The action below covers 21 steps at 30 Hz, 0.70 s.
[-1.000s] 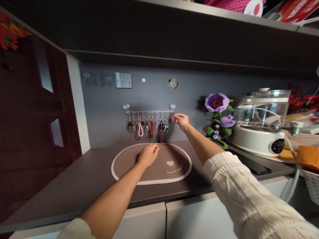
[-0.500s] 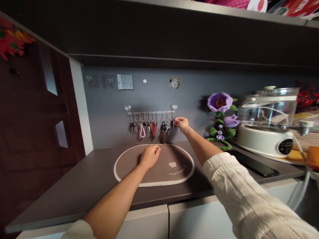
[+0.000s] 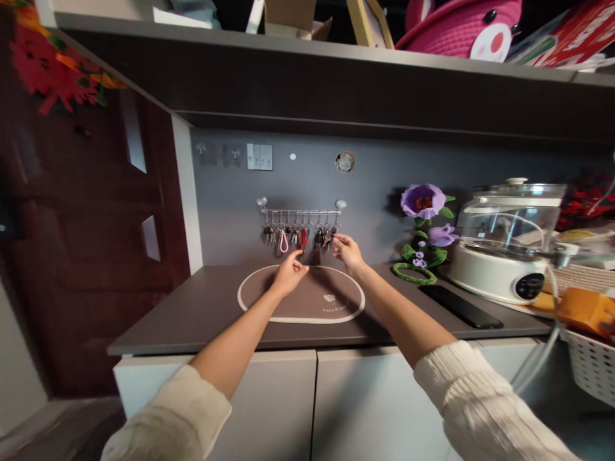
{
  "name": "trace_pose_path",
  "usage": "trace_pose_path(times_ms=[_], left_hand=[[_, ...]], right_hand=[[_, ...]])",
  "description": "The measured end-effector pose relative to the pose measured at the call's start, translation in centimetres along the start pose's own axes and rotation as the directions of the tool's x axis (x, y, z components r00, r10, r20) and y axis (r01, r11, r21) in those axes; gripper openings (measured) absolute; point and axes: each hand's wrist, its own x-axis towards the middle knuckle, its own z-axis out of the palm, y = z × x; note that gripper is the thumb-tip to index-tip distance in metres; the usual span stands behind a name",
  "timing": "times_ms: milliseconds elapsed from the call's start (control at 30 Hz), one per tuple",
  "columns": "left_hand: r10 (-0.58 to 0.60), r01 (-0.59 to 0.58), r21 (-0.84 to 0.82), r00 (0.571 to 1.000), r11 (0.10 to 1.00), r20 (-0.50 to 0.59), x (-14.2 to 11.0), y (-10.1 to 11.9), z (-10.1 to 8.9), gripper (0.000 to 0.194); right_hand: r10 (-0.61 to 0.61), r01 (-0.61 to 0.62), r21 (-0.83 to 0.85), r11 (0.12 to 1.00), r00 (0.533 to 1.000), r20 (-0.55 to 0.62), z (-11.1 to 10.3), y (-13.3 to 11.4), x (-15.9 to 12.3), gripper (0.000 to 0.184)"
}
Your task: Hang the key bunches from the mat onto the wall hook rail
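Near one rail (image 3: 300, 212) with two suction cups (image 3: 341, 204), the left hand (image 3: 289, 273) had thumb and forefinger parted, while whether the right hand (image 3: 348, 254) pinched any keys (image 3: 327, 241) was unclear.

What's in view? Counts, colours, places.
shelf: 1, dark, overhead
crochet item: 1, pink, shelf
door: 1, brown, left
switch panel: 1, grey, wall
hook rail: 1, clear, wall
keys: several, mixed, rail
mat: 1, brown, counter
counter: 1, dark, centre
flowers: 2 large, purple, counter
phone: 1, black, counter
appliance: 1, white, counter right
basket: 1, white, lower right
cabinet doors: several, white, below
blossoms: cluster, red, top left
left hand: 1, cream sleeve, over mat
right hand: 1, cream sleeve, beside keys
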Motion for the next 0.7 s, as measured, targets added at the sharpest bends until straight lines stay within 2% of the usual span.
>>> trace_pose_path(times_ms=[67,167,267,333,500,700], left_hand=[[0.023,-0.023,-0.066,1.0,0.998,0.006,-0.4,1.5,-1.2,0.068],[0.081,-0.082,-0.064,0.997,0.995,-0.011,-1.4,3.4,-3.3,0.084],[0.124,-0.123,-0.035,0.992,0.992,0.023,-3.0,4.0,-5.4,0.093],[0.125,-0.124,-0.018,0.99,0.992,0.063,-4.2,3.8,-6.4,0.098],[0.074,-0.075,0.0,0.984,0.997,0.162,-7.3,2.6,-7.7,0.102],[0.077,-0.075,-0.017,0.98,0.997,0.182,-8.6,2.1,-7.9,0.102]], right_hand=[[-0.042,0.041,0.005,0.999,0.995,0.089,0.6,-0.4,-2.0,0.036],[-0.15,0.154,-0.004,0.988,0.966,0.21,1.3,-0.9,-4.6,0.059],[-0.249,0.274,-0.05,0.96,0.925,0.288,1.6,-1.0,-6.9,0.08],[-0.265,0.305,-0.072,0.95,0.904,0.335,1.7,-0.8,-8.3,0.088],[-0.237,0.307,-0.094,0.947,0.866,0.441,1.2,0.8,-11.0,0.094],[-0.233,0.315,-0.127,0.941,0.871,0.431,0.7,1.3,-12.3,0.093]])
